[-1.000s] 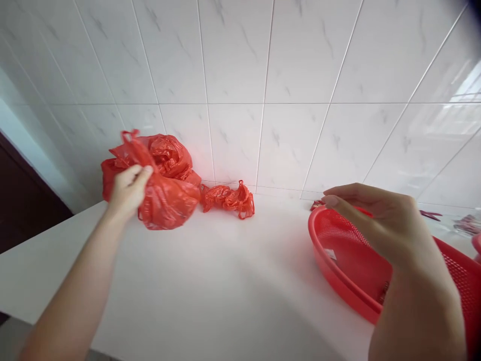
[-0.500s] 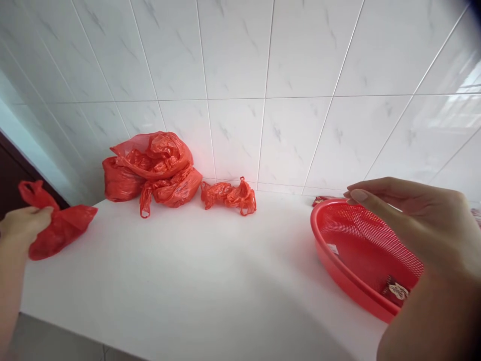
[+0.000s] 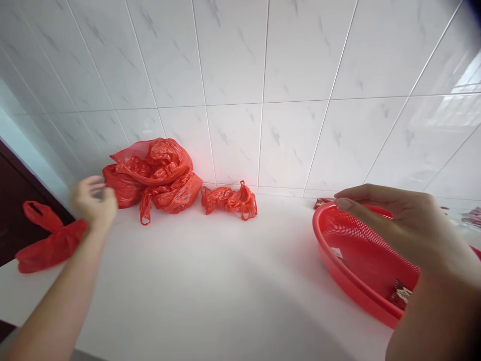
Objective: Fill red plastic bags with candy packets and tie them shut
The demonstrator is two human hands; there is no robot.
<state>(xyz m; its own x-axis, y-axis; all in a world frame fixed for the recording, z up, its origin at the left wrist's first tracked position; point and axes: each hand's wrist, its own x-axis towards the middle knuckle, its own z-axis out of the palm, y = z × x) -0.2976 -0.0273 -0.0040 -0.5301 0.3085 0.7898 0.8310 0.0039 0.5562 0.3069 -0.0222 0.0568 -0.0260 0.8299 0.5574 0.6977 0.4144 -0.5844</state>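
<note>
My left hand (image 3: 95,200), slightly blurred, is in the air beside a large crumpled heap of red plastic bags (image 3: 160,175) by the wall. Its fingers are loosely curled and apart, with nothing visible in them. Behind that forearm, a smaller red plastic bag (image 3: 52,245) with a loop handle lies on the left of the white counter (image 3: 210,281). My right hand (image 3: 406,225) is over the red perforated basket (image 3: 349,281), thumb and index finger stretched toward its far rim. I see nothing between them; whether they touch the rim I cannot tell.
A crumpled red bag (image 3: 229,199) lies mid-counter near the tiled wall (image 3: 233,55). Inside the basket are a dark wrapped packet (image 3: 401,293) and a small white piece (image 3: 337,252). A red wrapper (image 3: 321,202) lies behind the rim. Clear packaging (image 3: 472,216) shows far right.
My left hand has let go of the small red bag, now lying on the counter, and moved right and up toward the bag heap. My right hand has shifted slightly left over the basket.
</note>
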